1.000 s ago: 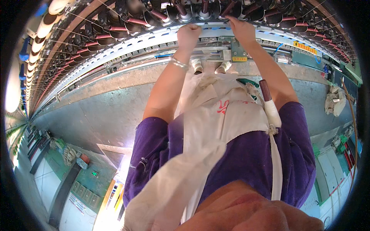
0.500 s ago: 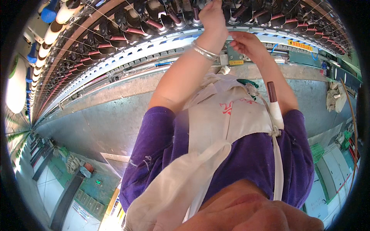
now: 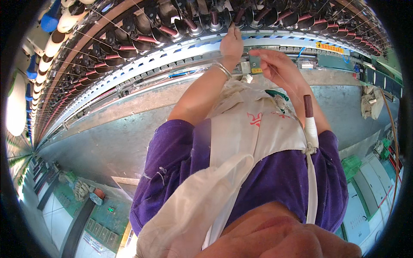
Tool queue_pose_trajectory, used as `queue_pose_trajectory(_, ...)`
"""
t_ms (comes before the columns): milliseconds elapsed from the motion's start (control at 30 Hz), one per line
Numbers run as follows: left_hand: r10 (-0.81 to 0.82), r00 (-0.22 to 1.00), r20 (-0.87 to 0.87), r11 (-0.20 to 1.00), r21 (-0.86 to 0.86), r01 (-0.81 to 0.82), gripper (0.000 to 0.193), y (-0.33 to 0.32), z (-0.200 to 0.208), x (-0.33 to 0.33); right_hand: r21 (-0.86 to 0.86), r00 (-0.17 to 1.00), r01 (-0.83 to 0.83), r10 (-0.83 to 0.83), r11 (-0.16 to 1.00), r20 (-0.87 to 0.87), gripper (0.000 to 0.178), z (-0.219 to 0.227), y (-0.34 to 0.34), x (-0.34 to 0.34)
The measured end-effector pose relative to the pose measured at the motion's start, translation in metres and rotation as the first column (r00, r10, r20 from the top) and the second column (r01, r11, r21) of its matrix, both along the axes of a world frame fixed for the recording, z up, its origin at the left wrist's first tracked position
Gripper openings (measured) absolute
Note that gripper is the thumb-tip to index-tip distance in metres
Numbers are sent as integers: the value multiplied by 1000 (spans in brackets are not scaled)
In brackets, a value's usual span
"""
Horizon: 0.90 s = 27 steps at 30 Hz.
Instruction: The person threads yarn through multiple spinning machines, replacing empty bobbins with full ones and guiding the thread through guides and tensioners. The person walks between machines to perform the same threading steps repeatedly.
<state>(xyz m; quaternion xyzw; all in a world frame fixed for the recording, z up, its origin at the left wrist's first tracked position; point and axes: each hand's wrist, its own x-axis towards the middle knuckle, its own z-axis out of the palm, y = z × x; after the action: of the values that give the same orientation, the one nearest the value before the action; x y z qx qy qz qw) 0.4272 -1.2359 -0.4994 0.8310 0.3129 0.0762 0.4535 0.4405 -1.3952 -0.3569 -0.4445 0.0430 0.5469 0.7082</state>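
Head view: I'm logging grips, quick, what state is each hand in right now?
Left hand: fingers drawn together near a dark red tube; grip cannot be told.
Right hand: fingers partly curled, apparently a thin thread across it; grip cannot be told.

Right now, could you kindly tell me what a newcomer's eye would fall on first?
Probably the curving row of dark red tubes along the top, near the left hand. Then perhaps the purple shirt at centre and the white-wound tube beside the right forearm.
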Motion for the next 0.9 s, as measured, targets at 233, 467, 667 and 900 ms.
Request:
queue_pose_trajectory(233,-359,932,-51,928,88,362,65,14,-26,-8,-249,1000,11,-10,968,6,31,-6,66,27)
queue_pose_trajectory(467,-69,985,158,818,-557,147,27,-6,19,-13,232,983,-3,-41,973,182,24,71,78,85)
queue_pose_trajectory(667,240,931,274,181,-955,234,30,10,96,-6,-136,972,201,-215,970,-96,21,-28,36,38)
queue_pose_trajectory(900,124,927,353,-327,-868,374,22,29,176,-64,-118,981,149,-132,982,140,32,0,37,22)
